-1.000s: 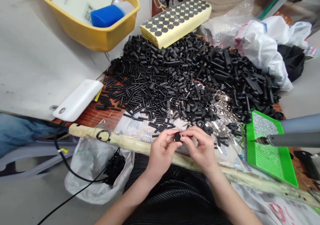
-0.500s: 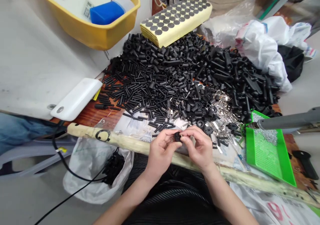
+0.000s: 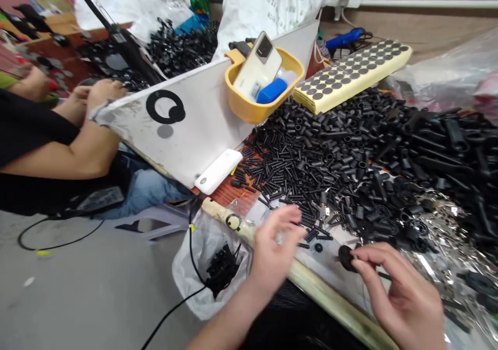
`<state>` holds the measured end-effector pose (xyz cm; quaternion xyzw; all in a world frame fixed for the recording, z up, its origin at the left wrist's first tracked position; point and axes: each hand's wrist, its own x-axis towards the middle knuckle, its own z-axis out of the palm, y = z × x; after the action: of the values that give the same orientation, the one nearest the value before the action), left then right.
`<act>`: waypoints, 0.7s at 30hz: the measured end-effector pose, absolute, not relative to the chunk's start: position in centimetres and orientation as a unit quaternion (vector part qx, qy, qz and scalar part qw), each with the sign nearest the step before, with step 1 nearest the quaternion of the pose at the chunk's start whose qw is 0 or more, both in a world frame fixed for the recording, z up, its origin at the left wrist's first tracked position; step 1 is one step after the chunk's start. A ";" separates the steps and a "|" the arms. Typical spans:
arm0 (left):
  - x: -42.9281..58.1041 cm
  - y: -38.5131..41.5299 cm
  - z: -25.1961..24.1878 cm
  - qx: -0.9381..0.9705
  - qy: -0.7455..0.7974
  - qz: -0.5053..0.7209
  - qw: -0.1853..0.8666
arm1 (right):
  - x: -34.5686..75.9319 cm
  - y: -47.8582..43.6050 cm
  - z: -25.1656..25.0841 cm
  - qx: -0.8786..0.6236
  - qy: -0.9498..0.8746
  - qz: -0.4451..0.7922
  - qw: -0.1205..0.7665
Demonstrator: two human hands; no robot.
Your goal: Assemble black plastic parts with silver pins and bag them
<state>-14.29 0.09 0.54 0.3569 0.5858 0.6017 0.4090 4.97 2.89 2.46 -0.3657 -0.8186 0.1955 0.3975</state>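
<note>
My right hand pinches a small round black plastic disc between thumb and fingertips, above the near edge of the table. My left hand is apart from it, slightly blurred, with thumb and curved fingers separated and nothing visible between them. Just beyond the left hand lie thin ribbed black rods. A small black round piece rests on the plastic sheet between my hands. Flat shiny metal pieces are spread beyond the right hand, mixed with round black parts.
Black tubes and handles heap behind. Dotted yellow sticker sheets lie on them. A yellow bin hangs on a white partition; a white device sits below. A pale pole edges the table, a white bag beneath. A co-worker's arm is at left.
My hands have parted: the left has let go of the round black part and moved left, while the right keeps it. The view has swung left, bringing a co-worker in.
</note>
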 end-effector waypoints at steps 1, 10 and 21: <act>-16.2 0.6 0.4 0.373 0.643 0.602 0.291 | 5.0 3.0 2.6 -0.366 -0.820 0.189 0.398; -26.2 4.0 -1.6 0.560 0.805 0.175 -0.093 | 5.2 2.6 2.4 -0.364 -0.815 0.213 0.398; -17.9 2.1 0.0 0.443 0.684 0.510 0.275 | 6.2 2.1 2.7 -0.438 -0.726 0.309 0.431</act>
<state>-17.92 2.09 -0.03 0.4431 0.6844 0.5096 0.2748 6.25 2.07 2.68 -0.4377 -0.7260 0.3086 0.4313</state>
